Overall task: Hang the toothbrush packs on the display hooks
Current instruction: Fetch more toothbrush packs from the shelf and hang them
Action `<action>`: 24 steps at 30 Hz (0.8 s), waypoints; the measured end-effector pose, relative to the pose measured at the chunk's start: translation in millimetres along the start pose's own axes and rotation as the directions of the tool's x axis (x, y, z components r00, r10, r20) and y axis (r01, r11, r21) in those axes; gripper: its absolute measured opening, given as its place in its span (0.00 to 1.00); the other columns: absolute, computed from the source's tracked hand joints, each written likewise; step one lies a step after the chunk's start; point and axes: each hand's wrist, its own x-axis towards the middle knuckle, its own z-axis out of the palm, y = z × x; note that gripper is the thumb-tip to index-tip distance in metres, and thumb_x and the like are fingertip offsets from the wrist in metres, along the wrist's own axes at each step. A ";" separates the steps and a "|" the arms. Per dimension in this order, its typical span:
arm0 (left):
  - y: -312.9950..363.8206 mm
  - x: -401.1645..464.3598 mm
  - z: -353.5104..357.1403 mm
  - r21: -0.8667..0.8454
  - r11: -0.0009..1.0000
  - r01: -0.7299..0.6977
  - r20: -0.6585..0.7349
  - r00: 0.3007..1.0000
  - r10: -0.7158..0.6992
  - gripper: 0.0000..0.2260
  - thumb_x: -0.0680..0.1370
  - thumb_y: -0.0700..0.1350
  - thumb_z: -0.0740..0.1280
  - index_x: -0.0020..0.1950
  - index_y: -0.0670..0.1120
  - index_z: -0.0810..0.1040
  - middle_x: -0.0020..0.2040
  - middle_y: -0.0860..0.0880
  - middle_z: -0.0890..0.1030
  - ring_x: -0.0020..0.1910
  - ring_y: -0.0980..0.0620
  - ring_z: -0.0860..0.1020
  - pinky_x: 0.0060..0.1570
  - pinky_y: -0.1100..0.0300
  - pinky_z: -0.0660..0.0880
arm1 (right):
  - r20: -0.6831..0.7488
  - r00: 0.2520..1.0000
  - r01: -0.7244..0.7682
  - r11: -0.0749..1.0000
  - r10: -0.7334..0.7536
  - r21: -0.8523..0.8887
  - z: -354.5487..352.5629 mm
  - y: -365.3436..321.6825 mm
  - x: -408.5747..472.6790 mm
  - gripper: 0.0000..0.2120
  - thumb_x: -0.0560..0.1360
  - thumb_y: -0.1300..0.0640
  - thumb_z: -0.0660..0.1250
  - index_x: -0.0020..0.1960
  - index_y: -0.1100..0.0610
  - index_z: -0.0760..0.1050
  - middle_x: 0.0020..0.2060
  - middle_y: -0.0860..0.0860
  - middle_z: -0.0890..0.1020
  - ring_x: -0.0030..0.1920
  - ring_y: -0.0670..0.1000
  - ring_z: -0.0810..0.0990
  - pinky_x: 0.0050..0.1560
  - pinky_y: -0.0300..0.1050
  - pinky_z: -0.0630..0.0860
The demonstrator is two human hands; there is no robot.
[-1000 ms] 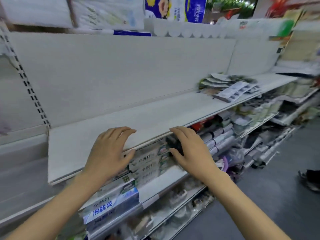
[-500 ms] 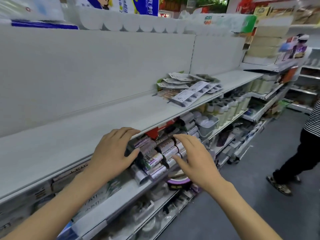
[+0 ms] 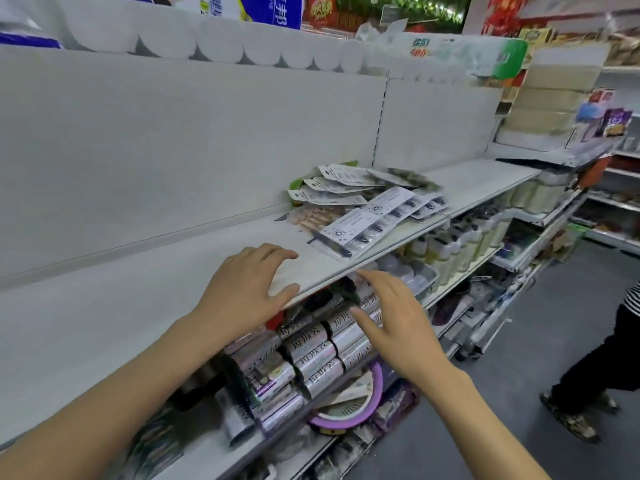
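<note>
Both hands (image 3: 242, 292) (image 3: 398, 320), grip slack, near toothbrush packs (image 3: 367, 216) lying flat across shelf (image 3: 138, 306)

The toothbrush packs (image 3: 367, 206) are seen piled loosely on the white shelf (image 3: 138, 306), lying flat and overlapping at mixed angles. White printed cards face up; dark brush handles are visible on the nearest pack, by the shelf's front edge.
</note>
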 end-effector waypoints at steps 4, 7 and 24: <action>-3.4 42.8 7.9 0.019 0.998 0.068 0.031 0.997 -0.068 0.23 0.80 0.61 0.60 0.74 0.56 0.68 0.72 0.55 0.72 0.67 0.50 0.71 0.63 0.52 0.69 | -0.011 1.000 0.012 1.000 -0.012 0.008 -1.3 26.9 41.0 0.26 0.81 0.47 0.65 0.76 0.49 0.63 0.71 0.45 0.70 0.72 0.46 0.65 0.68 0.39 0.62; -6.1 63.8 16.1 0.047 0.989 0.143 0.084 0.986 -0.146 0.25 0.80 0.64 0.58 0.75 0.56 0.66 0.73 0.55 0.70 0.69 0.51 0.69 0.65 0.53 0.67 | -0.001 1.000 0.028 0.999 -0.028 0.023 -2.3 45.9 70.8 0.26 0.81 0.46 0.64 0.76 0.50 0.63 0.72 0.46 0.70 0.73 0.47 0.64 0.70 0.41 0.62; 13.2 132.3 42.6 0.180 0.877 0.446 0.204 0.855 -0.477 0.43 0.69 0.76 0.42 0.74 0.54 0.69 0.76 0.56 0.67 0.75 0.54 0.63 0.72 0.57 0.60 | 0.155 0.986 0.051 0.998 -0.054 0.026 29.0 138.6 230.2 0.30 0.80 0.38 0.60 0.74 0.55 0.66 0.68 0.53 0.75 0.66 0.58 0.69 0.65 0.52 0.67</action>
